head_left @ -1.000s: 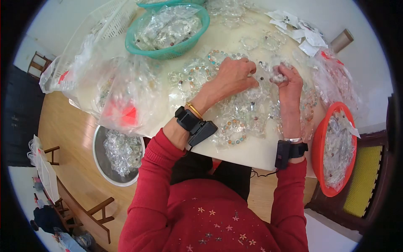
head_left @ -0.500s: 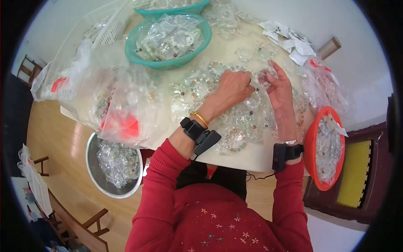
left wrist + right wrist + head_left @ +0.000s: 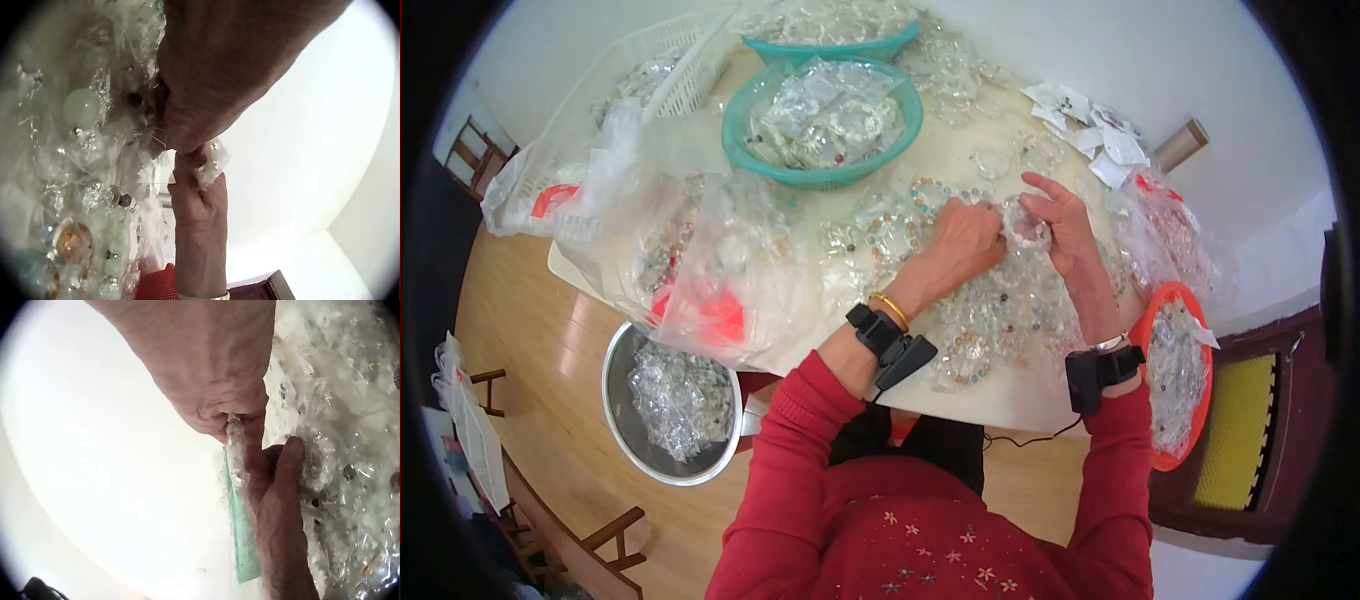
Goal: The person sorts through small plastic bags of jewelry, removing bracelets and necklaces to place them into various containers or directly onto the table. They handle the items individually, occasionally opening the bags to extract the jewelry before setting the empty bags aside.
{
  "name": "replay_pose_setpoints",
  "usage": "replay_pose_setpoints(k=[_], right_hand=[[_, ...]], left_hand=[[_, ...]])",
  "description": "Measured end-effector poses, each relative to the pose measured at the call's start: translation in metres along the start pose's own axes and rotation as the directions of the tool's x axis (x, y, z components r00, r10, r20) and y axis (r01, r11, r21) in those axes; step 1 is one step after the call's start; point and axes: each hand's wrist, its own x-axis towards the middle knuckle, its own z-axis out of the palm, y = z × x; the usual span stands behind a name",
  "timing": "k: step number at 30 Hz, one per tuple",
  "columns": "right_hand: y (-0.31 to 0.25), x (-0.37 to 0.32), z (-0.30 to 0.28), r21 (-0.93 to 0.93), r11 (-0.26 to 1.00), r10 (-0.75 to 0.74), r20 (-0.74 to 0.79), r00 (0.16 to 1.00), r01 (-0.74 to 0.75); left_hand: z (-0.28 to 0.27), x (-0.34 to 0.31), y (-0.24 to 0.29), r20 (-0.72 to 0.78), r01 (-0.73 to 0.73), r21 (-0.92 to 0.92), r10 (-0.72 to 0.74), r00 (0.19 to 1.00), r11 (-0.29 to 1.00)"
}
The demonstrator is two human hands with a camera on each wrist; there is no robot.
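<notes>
In the head view the right hand (image 3: 1068, 232) holds a clear bagged bracelet (image 3: 1026, 226) between thumb and fingers, raised over the heap. Beside it the left hand (image 3: 968, 238) reaches down into the pile of bagged bracelets (image 3: 1020, 300), fingers bent at the plastic; its fingertips are partly hidden. The left wrist view shows the right hand (image 3: 201, 194) with the clear packet (image 3: 212, 165) in its fingers. In the right wrist view the packet (image 3: 235, 453) is pinched by the right hand (image 3: 212, 375), and the left hand (image 3: 284, 519) touches the pile.
Two green baskets (image 3: 824, 178) of packets stand at the back, a white basket (image 3: 690, 85) and plastic bags (image 3: 730, 250) at the left. A red basket (image 3: 1206, 385) is at the right, a metal basin (image 3: 615, 400) below the table's left edge. White cards (image 3: 1118, 150) lie back right.
The right hand has moved left, close to the left hand, and its packet now shows as a ring. The left hand has stayed at the pile. The head view has shifted slightly.
</notes>
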Motion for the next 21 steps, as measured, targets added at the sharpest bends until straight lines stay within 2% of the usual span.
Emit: replay_pose_setpoints(k=[1, 2, 3, 5, 6, 8, 9, 10, 11, 12, 13, 14, 16, 21], right_hand=[[-0.002, 0.007, -0.001, -0.071, 0.996, 0.047, 0.015, 0.999, -0.046], [-0.003, 0.014, 0.000, -0.141, 0.986, 0.093, 0.026, 0.995, -0.089], [-0.002, 0.028, 0.002, -0.139, 0.988, 0.078, 0.034, 0.996, -0.072], [-0.007, 0.066, 0.012, 0.014, 0.996, -0.082, -0.027, 0.996, 0.083], [-0.017, 0.085, 0.019, 0.021, 0.996, -0.089, -0.024, 0.996, 0.089], [-0.040, 0.110, 0.042, 0.420, 0.872, -0.199, -0.166, 0.966, 0.252], [-0.038, 0.109, 0.047, 0.428, 0.867, -0.202, -0.166, 0.965, 0.255], [-0.034, 0.108, 0.050, 0.189, 0.934, -0.263, -0.210, 0.942, 0.303], [-0.029, 0.107, 0.054, -0.067, 0.943, -0.333, -0.237, 0.913, 0.327], [-0.023, 0.108, 0.056, -0.321, 0.891, -0.406, -0.242, 0.881, 0.322], [-0.010, 0.113, 0.048, -0.322, 0.890, -0.406, -0.239, 0.882, 0.322], [0.010, 0.119, 0.028, -0.510, 0.800, -0.470, -0.208, 0.858, 0.315], [0.046, 0.118, -0.013, -0.813, 0.532, -0.556, -0.124, 0.822, 0.237], [0.038, 0.084, -0.056, -0.856, 0.506, -0.413, -0.128, 0.902, 0.111]], left_hand=[[0.000, 0.001, 0.000, 0.057, 0.032, 0.066, -0.036, 0.998, 0.997], [0.000, 0.000, -0.001, 0.047, 0.029, 0.077, -0.033, 0.998, 0.997], [0.000, -0.001, 0.000, 0.015, 0.005, 0.038, -0.006, 1.000, 0.999], [-0.002, -0.001, 0.000, -0.043, -0.051, -0.035, 0.050, 0.998, 0.998], [-0.003, -0.001, 0.000, -0.042, -0.055, -0.025, 0.054, 0.998, 0.998], [-0.006, -0.004, 0.003, -0.059, -0.062, -0.071, 0.058, 0.997, 0.996], [-0.008, -0.005, 0.003, -0.067, -0.067, -0.091, 0.061, 0.996, 0.994], [-0.010, -0.005, 0.004, -0.068, -0.070, -0.083, 0.064, 0.996, 0.994], [-0.011, -0.005, 0.005, -0.079, -0.076, -0.087, 0.069, 0.994, 0.993], [-0.011, -0.006, 0.005, -0.092, -0.081, -0.093, 0.072, 0.993, 0.992], [-0.011, -0.006, 0.005, -0.102, -0.084, -0.101, 0.073, 0.992, 0.991], [-0.011, -0.006, 0.003, -0.099, -0.080, -0.105, 0.069, 0.993, 0.991], [-0.010, -0.003, 0.001, -0.068, -0.056, -0.068, 0.051, 0.996, 0.996], [-0.005, -0.002, 0.002, -0.019, -0.029, -0.043, 0.028, 0.999, 0.999]])
